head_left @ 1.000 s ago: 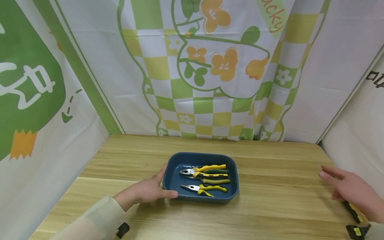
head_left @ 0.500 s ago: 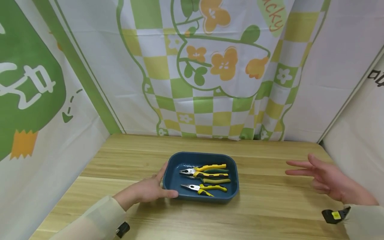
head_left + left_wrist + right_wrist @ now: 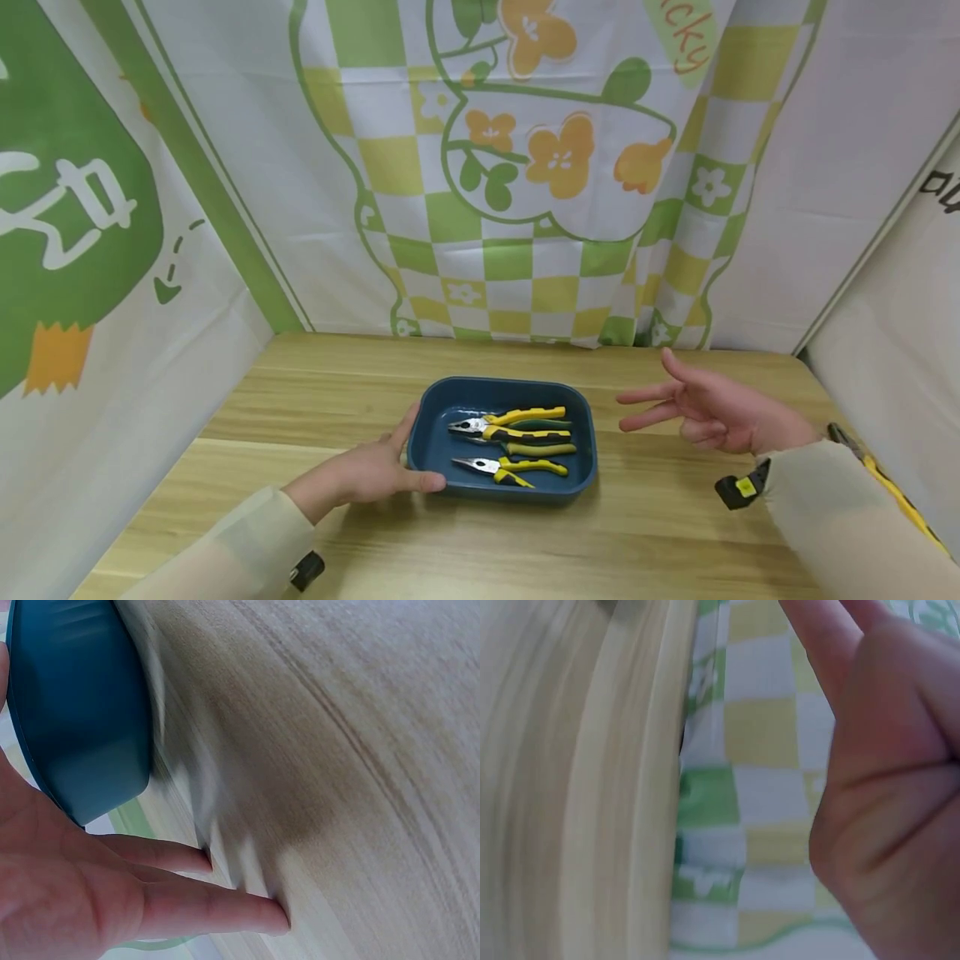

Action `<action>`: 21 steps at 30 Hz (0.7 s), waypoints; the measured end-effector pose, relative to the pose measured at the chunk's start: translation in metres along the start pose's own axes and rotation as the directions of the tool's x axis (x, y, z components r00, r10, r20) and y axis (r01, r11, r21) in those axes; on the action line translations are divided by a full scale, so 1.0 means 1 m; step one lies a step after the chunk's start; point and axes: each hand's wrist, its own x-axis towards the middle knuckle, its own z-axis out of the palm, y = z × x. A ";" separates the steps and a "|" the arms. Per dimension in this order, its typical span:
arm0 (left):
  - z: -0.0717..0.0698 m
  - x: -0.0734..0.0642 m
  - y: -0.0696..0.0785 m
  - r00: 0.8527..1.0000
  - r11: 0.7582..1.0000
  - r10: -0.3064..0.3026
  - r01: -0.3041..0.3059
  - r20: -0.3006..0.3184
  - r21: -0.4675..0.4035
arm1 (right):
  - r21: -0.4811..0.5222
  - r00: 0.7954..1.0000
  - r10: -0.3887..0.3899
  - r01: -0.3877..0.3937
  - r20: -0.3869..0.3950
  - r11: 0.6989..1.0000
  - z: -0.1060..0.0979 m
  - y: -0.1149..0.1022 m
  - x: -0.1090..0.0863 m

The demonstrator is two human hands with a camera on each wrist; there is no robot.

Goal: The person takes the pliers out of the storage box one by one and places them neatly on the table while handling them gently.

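Observation:
My left hand (image 3: 367, 473) rests against the left end of a dark blue rectangular box (image 3: 420, 437), thumb along its front rim. In the left wrist view two straight fingers (image 3: 217, 904) reach down to the table beside the box's wall. Inside the box lie several pliers with yellow handles; long-nose pliers (image 3: 510, 472) are nearest the front, and combination pliers (image 3: 517, 433) lie behind them. My right hand (image 3: 720, 410) hovers right of the box, holding nothing. Two of its fingers point left, the thumb stands up and the other fingers are bent.
Another pair of pliers (image 3: 888, 483) with yellow and black handles lies at the table's right edge, partly hidden behind my right sleeve (image 3: 832, 500). Printed curtains (image 3: 555, 275) hang along the back and both sides of the wooden table (image 3: 330, 375).
My right hand has moved left from the table's right edge toward the box, uncovering the pliers there. The left hand and the box have stayed put.

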 end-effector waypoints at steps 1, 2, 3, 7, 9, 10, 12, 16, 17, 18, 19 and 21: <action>0.000 0.000 -0.001 1.000 1.000 -0.001 0.001 -0.001 0.000 | -0.015 1.000 0.025 -0.025 -0.013 1.000 0.004 -0.004 0.006; 0.001 0.001 -0.001 1.000 1.000 -0.003 0.003 -0.003 0.003 | -0.030 0.999 0.048 -0.049 -0.024 0.998 0.008 -0.008 0.012; 0.001 0.001 -0.001 1.000 1.000 -0.005 0.005 -0.004 0.004 | -0.041 0.997 0.070 -0.071 -0.038 0.997 0.013 -0.012 0.018; 0.001 0.001 0.000 1.000 1.000 -0.005 0.005 0.001 0.010 | -0.078 0.981 0.152 -0.162 -0.122 0.984 0.029 -0.023 0.041; 0.000 0.000 0.001 1.000 1.000 -0.006 0.006 0.005 0.006 | -0.088 0.971 0.186 -0.201 -0.153 0.976 0.035 -0.025 0.051; 0.000 0.001 0.001 1.000 1.000 -0.004 0.004 0.006 0.006 | -0.096 0.966 0.200 -0.218 -0.165 0.971 0.038 -0.026 0.056; -0.001 0.000 0.003 1.000 1.000 0.000 0.000 0.006 0.008 | -0.116 0.957 0.228 -0.251 -0.179 0.961 0.042 -0.026 0.064; -0.002 0.000 0.004 1.000 1.000 0.008 -0.008 -0.001 0.024 | -0.198 0.939 0.280 -0.318 -0.197 0.927 0.049 -0.026 0.079; -0.002 0.000 0.004 1.000 1.000 0.008 -0.008 -0.003 0.030 | -0.223 0.935 0.295 -0.335 -0.196 0.915 0.050 -0.026 0.082; -0.002 0.000 0.003 1.000 0.999 0.008 -0.008 -0.004 0.033 | -0.250 0.931 0.309 -0.352 -0.195 0.902 0.052 -0.026 0.085; -0.002 -0.001 0.003 1.000 0.999 0.008 -0.007 -0.006 0.036 | -0.275 0.927 0.322 -0.366 -0.192 0.889 0.053 -0.026 0.089; -0.001 -0.001 0.002 1.000 0.999 0.008 -0.007 -0.005 0.040 | -0.317 0.918 0.350 -0.394 -0.189 0.863 0.056 -0.025 0.096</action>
